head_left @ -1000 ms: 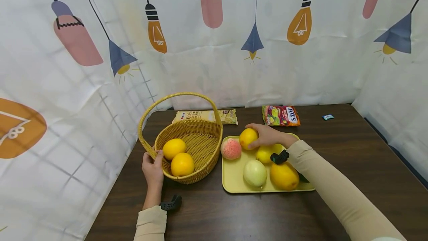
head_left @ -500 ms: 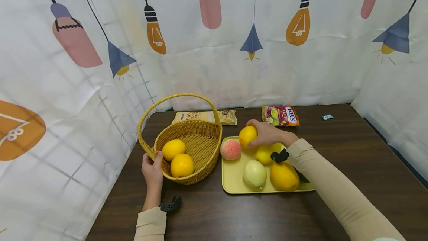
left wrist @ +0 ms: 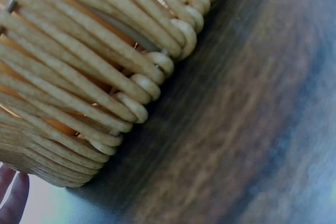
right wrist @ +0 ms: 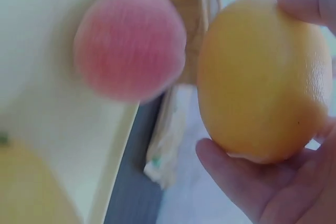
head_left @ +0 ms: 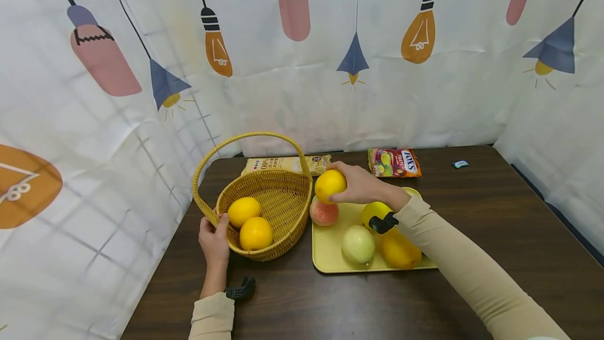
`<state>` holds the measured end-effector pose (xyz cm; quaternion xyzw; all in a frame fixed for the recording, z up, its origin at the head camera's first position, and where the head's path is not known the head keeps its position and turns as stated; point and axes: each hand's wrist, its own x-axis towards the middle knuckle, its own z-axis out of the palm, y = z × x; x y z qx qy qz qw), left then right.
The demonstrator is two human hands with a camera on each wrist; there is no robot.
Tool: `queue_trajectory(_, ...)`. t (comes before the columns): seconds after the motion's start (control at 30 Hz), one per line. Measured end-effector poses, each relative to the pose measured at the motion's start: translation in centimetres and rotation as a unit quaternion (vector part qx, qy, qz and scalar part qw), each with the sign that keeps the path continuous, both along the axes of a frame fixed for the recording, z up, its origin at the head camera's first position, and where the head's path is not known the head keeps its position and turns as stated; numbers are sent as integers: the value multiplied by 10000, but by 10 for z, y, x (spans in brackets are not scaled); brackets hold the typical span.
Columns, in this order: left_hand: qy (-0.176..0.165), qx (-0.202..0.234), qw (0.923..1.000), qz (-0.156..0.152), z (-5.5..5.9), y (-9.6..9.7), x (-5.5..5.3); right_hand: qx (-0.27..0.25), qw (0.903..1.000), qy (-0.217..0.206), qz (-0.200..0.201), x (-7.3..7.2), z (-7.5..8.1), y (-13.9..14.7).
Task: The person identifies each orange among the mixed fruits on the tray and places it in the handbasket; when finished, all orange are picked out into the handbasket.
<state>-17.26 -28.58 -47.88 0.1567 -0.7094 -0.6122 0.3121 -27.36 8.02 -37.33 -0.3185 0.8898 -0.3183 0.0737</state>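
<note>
My right hand [head_left: 360, 183] grips a yellow-orange orange [head_left: 330, 186] in the head view, above the far left edge of the yellow tray [head_left: 325, 262]. Fingers and thumb wrap its sides in the right wrist view. Just below it sits a pink peach [head_left: 324, 212]. My left hand [head_left: 214, 239] holds the wicker basket [head_left: 289, 213] at the left foot of its handle. Inside the basket lie two similar oranges [head_left: 256, 233]. Woven cane of the basket [left wrist: 79, 72] fills much of the left wrist view, with fingertips [left wrist: 14, 198] at the lower left corner.
On the tray rest a pale green pear-like fruit [head_left: 358, 245], a yellow lemon [head_left: 374, 215] and a large yellow papaya-like fruit [head_left: 400, 250], partly behind the right sleeve. Behind are a cream packet [head_left: 273, 164], a Fox's candy bag [head_left: 394, 163] and a small blue wrapper [head_left: 460, 164].
My right hand has lifted the orange from the tray and carried it left, over the peach. The left hand and the basket have stayed in place.
</note>
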Motion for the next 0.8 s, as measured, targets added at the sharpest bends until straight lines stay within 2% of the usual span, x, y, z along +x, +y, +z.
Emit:
queue_trajectory(0.17, -33, 0, 10000, 33, 1, 0, 0, -176, 9993, 324, -82, 11, 6, -23)
queue_trajectory(0.27, -54, 63, 10000, -27, 2, 0, 1, -359, 9985, 342, -227, 16, 9, -36)
queue_trajectory(0.43, -51, 54, 9998, -159, 20, 8, 9, -500, 9983, 241, -179, 24, 9, -57)
queue_trajectory(0.53, -44, -2, 9998, -169, 29, 13, 14, -544, 9983, 218, -67, 27, 6, -68)
queue_trajectory(0.8, -73, 10, 9998, -158, 30, 13, 16, -907, 9958, -23, -78, 31, -8, -94)
